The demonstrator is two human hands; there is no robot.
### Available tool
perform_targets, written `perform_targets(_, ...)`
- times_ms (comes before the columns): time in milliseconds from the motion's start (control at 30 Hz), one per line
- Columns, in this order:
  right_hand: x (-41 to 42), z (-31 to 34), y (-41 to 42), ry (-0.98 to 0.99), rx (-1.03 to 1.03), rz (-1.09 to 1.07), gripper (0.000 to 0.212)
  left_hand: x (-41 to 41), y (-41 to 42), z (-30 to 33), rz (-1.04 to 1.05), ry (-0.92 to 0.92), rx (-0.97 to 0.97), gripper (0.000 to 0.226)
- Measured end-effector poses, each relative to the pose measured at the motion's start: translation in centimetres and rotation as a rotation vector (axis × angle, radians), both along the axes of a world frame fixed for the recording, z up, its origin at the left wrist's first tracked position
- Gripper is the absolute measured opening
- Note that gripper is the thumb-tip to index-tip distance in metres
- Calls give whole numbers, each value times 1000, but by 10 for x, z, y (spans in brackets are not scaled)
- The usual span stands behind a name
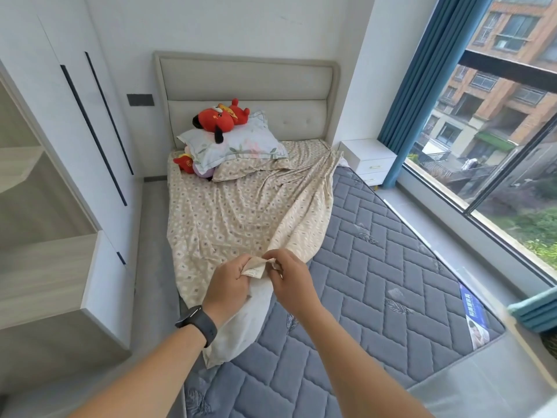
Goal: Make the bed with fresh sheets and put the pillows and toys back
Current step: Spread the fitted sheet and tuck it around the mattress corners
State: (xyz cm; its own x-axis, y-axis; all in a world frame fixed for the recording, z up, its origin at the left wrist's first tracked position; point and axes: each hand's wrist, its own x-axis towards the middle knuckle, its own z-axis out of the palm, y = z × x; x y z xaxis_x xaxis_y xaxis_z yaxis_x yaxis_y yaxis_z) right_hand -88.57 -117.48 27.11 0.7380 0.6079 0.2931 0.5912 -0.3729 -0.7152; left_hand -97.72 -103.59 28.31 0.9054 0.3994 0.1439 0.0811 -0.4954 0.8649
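Right now both hands, left hand (pixel 229 285) and right hand (pixel 291 279), pinch a corner of the patterned sheet (pixel 241 212), which trails from them across the left half of the grey mattress (pixel 391 267).

Bright daylight enters through the window (pixel 497 140) at right; soft shadows, wide-angle bending at the edges.
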Motion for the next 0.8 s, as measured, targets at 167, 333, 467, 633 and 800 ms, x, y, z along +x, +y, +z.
perform_targets(167,0,-14,1,-174,-69,-93,40,-25,-6,17,-74,-31,57,40)
perform_targets(333,3,-16,14,-309,-263,-185,34,-49,-3,24,-117,-53,-143,52)
perform_targets(467,23,-26,11,-205,-382,-225,22,-43,-2,30,-66,-62,-164,48)
perform_targets(633,51,-28,-5,62,-333,-152,17,-33,9,-1,132,53,-37,19)
perform_targets(800,82,-21,-37,92,-314,64,15,10,-18,-23,115,552,267,36)
